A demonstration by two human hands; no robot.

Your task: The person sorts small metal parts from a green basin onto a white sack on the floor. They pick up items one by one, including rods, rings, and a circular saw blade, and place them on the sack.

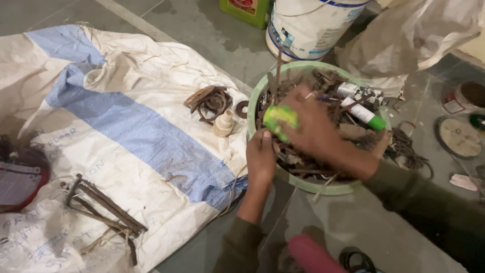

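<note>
1. I am down on a grey concrete floor (202, 30), with a white and blue woven sack (126, 126) spread flat to my left and a white paint bucket (308, 25) standing beyond.
2. In front of me sits a pale green tub (303, 183) heaped with rusty scrap metal (303, 164), a couple of tubes with green caps (364, 114) lying on top.
3. My right hand (316, 129) reaches across the tub and closes around a small green and yellow object (280, 120); it is blurred, so I cannot tell what it is.
4. My left hand (261, 156) rests at the near rim of the tub, fingers curled, touching the scrap; whether it grips anything I cannot tell.
5. On the sack lie a coil of rusty rings (209, 101), a cream plastic fitting (224, 124) and a bundle of rusty rods (103, 207).
6. My bare skin is among jagged, rusted pieces, so I judge a cut likely if I pull fast, and tangled wire could drag scrap over the rim.
</note>
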